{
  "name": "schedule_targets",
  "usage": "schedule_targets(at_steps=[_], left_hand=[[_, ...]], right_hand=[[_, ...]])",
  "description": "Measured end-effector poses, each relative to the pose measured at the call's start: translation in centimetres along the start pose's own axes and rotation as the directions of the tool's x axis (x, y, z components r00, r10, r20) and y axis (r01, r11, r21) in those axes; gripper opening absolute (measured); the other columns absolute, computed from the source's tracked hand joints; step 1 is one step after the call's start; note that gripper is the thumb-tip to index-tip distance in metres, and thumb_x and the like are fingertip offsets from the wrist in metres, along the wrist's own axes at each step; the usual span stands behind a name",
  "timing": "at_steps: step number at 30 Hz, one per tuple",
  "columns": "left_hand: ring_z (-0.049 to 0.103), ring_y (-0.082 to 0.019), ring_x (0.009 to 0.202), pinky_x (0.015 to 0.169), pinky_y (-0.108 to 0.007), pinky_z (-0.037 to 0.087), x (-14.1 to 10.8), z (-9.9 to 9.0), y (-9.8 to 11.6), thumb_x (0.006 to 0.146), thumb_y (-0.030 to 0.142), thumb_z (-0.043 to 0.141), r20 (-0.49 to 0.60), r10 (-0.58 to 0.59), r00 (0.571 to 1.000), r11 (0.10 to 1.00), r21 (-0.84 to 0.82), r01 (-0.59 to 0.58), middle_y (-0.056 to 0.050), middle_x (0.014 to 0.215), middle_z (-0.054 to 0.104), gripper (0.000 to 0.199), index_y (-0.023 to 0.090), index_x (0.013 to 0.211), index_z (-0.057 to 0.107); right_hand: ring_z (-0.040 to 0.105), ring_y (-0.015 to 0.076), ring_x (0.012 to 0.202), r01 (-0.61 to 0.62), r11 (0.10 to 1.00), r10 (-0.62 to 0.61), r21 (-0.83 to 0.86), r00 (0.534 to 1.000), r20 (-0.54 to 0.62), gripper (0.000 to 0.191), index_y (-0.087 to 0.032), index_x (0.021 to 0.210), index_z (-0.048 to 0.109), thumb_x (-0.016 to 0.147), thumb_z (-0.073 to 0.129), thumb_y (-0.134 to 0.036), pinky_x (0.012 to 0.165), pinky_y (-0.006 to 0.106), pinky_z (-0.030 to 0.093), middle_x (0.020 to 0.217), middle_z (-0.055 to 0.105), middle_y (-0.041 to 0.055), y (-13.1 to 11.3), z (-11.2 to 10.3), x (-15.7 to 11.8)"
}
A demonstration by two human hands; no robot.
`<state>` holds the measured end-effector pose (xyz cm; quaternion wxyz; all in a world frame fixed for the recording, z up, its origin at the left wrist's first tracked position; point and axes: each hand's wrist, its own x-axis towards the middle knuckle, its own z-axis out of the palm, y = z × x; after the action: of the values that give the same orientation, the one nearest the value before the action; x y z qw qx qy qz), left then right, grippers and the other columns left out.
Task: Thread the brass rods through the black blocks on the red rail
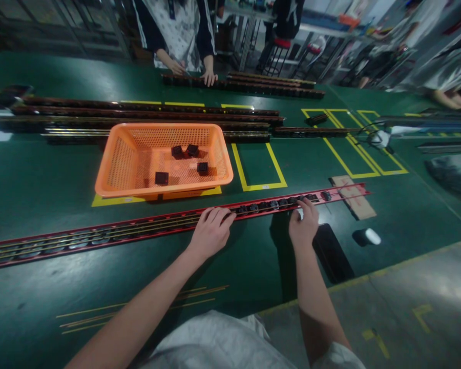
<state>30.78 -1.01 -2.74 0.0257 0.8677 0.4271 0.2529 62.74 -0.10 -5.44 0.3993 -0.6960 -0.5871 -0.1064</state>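
A long red channel runs across the table in front of me, its right end tilted slightly away. Thin brass-coloured rods lie lengthwise inside it, over several dark round parts. On the right stretch, small black parts sit in a row. My left hand is closed over the channel near its middle, fingertips on its edge and rods. My right hand has curled fingers at the row of black parts; what lies between its fingertips is hidden.
An orange basket holding several black blocks stands behind the channel. Loose rods lie near me. At right are cardboard, a dark phone-like slab and a white-topped object. Dark rails lie behind; a co-worker's hands touch others.
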Motion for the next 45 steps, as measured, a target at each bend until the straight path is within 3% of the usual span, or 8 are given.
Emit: schedule_targets(at_steps=[9,16,30,37,45], left_hand=[[0.059,-0.025,0.113,0.101,-0.045,0.045,0.01,0.21,-0.07,0.088,0.012,0.053,-0.03,-0.001,1.0,1.0,-0.025,0.0,-0.011,0.119,0.067,0.039,0.021,0.124,0.064],[0.058,-0.026,0.115,0.102,-0.046,0.043,0.0,0.23,0.03,0.089,0.012,0.052,-0.028,-0.004,1.0,1.0,-0.022,0.004,-0.011,0.12,0.066,0.038,0.02,0.124,0.064],[0.057,-0.025,0.113,0.101,-0.045,0.045,0.15,0.16,-0.02,0.089,0.014,0.054,-0.037,-0.007,0.999,0.999,-0.037,0.006,-0.011,0.119,0.066,0.035,0.018,0.122,0.065],[0.056,-0.025,0.114,0.102,-0.044,0.044,0.24,-0.03,0.09,0.089,0.015,0.054,-0.012,-0.026,1.0,0.999,-0.045,0.026,-0.01,0.119,0.065,0.034,0.018,0.122,0.065],[0.056,-0.024,0.115,0.105,-0.043,0.042,0.18,-0.05,0.13,0.091,0.015,0.052,0.012,-0.037,0.999,0.997,-0.073,0.038,-0.01,0.122,0.064,0.035,0.017,0.124,0.063]], right_hand=[[0.057,0.0301,0.113,0.031,0.999,-0.032,-0.038,0.999,-0.04,0.028,-0.02,0.103,0.068,0.081,0.053,-0.012,0.099,0.055,0.046,0.117,0.064,0.0144,0.37,0.53,0.29],[0.058,0.0316,0.113,0.034,0.996,-0.038,-0.084,0.998,-0.042,0.028,-0.021,0.097,0.065,0.076,0.053,-0.008,0.103,0.061,0.04,0.112,0.066,0.013,-0.04,0.56,0.41],[0.059,0.0311,0.116,0.001,0.998,-0.003,-0.067,0.999,-0.035,0.032,-0.02,0.097,0.068,0.074,0.05,-0.008,0.109,0.063,0.036,0.115,0.067,0.0131,0.63,0.77,0.3],[0.058,0.0288,0.114,0.022,0.993,-0.023,-0.118,1.0,-0.002,0.034,-0.019,0.097,0.064,0.069,0.048,-0.007,0.102,0.051,0.046,0.113,0.065,0.0127,0.4,0.69,0.61],[0.055,0.0292,0.116,0.009,0.993,-0.01,-0.122,1.0,-0.014,0.029,-0.018,0.099,0.064,0.074,0.05,-0.012,0.102,0.05,0.045,0.117,0.063,0.0138,0.32,0.85,0.55]])
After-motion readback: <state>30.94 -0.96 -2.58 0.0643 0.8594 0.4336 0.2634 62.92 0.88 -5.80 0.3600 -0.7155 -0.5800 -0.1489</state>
